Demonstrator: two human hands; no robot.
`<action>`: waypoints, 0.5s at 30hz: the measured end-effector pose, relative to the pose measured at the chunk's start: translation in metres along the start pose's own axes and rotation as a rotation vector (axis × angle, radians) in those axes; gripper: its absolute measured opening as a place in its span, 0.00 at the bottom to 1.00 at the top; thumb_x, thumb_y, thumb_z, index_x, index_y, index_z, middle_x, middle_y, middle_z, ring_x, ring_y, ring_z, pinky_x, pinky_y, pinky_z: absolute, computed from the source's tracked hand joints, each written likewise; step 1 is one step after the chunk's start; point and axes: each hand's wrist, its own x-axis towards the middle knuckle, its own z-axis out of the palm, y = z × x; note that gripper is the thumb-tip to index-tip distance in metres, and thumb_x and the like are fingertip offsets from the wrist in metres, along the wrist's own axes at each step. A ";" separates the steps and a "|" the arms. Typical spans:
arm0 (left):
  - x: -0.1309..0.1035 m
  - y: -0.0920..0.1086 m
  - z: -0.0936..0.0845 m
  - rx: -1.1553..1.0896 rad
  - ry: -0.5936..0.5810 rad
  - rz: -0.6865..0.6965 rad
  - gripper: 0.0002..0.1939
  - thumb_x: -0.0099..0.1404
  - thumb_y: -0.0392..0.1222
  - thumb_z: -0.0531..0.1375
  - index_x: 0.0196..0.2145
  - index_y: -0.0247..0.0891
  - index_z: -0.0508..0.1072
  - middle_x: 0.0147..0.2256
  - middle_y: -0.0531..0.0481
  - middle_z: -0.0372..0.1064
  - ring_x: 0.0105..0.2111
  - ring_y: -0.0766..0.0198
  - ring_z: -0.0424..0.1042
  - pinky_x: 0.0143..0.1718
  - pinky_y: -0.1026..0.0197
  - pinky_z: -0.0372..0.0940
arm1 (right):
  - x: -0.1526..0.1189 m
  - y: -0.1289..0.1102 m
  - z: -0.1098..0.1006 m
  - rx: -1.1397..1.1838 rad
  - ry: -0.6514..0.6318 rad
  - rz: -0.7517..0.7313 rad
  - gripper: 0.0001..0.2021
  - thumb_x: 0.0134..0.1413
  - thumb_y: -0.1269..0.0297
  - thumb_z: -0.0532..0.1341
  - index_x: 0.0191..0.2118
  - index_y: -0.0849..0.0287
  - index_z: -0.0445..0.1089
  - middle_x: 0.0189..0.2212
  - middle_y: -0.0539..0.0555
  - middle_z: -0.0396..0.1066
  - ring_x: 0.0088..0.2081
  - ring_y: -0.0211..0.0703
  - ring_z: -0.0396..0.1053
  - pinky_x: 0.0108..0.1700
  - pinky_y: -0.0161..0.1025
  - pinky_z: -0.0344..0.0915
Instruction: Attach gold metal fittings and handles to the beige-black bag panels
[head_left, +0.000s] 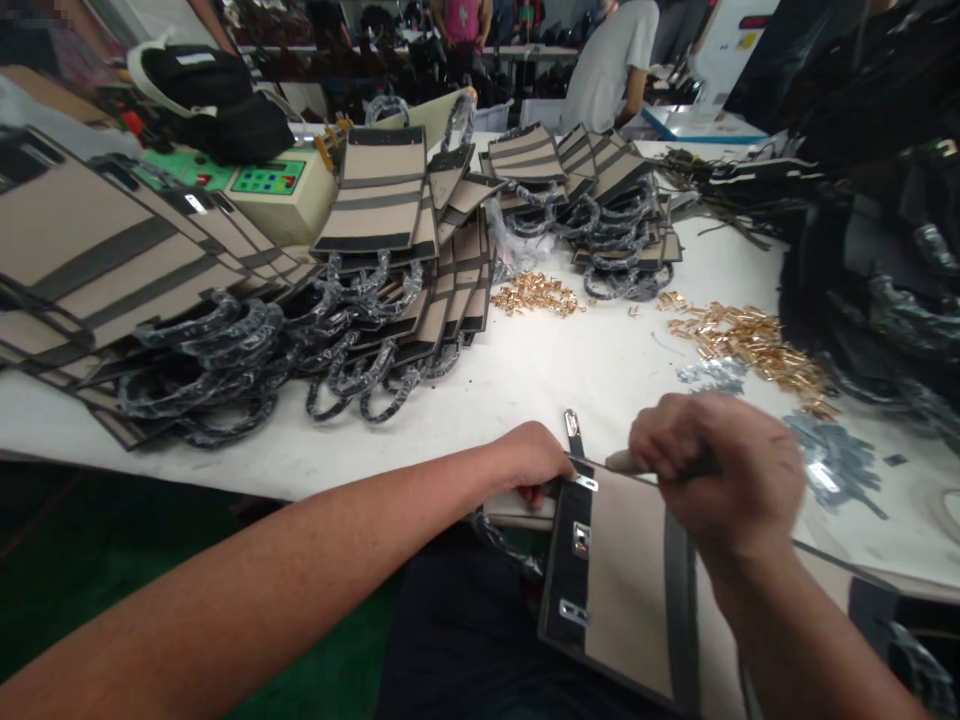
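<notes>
Head view: beige-and-black panel [626, 580] is lying at table [540, 370] edge, prob. partly on the lap so both hands can work its far side. L hand [536, 465] is pinching that side, thumb & fingers pressed tog. by the top metal plate [587, 482], prob. to steady it. R hand [724, 475] is making a fist, fingers curling round what looks like a slim greyish tool [621, 460], tip pointing at same side; rest hidden, can't tell more. Gold clips [739, 340] & grey metal pieces [836, 460] are lying loose near R hand, prob. for quick reach; stacked panels [379, 190] are sitting farther off.
</notes>
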 end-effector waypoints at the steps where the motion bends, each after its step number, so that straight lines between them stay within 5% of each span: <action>1: 0.002 -0.001 0.000 0.000 0.001 0.004 0.16 0.65 0.35 0.65 0.21 0.36 0.67 0.13 0.54 0.63 0.12 0.64 0.66 0.17 0.64 0.59 | 0.000 -0.002 0.000 0.008 0.019 -0.026 0.21 0.64 0.58 0.67 0.20 0.55 0.65 0.16 0.44 0.55 0.17 0.36 0.55 0.21 0.37 0.56; 8: -0.001 0.000 0.001 0.019 0.005 0.015 0.14 0.64 0.36 0.66 0.22 0.36 0.68 0.14 0.54 0.64 0.13 0.64 0.67 0.16 0.64 0.60 | -0.018 0.031 -0.007 -0.113 0.061 0.076 0.23 0.66 0.59 0.65 0.20 0.55 0.63 0.16 0.46 0.58 0.19 0.37 0.58 0.22 0.38 0.55; 12: 0.002 -0.004 0.001 0.029 -0.001 0.039 0.14 0.64 0.37 0.64 0.22 0.37 0.68 0.14 0.54 0.64 0.13 0.64 0.67 0.16 0.64 0.61 | -0.012 0.023 0.000 0.001 0.012 0.057 0.22 0.66 0.59 0.65 0.21 0.55 0.63 0.16 0.45 0.57 0.18 0.37 0.57 0.22 0.38 0.56; 15: 0.009 -0.011 0.002 0.032 -0.006 0.075 0.14 0.64 0.38 0.63 0.22 0.37 0.68 0.13 0.55 0.62 0.13 0.63 0.68 0.17 0.65 0.62 | -0.006 0.019 0.012 -0.130 -0.034 0.092 0.23 0.67 0.56 0.65 0.20 0.55 0.62 0.16 0.46 0.59 0.18 0.37 0.57 0.23 0.38 0.56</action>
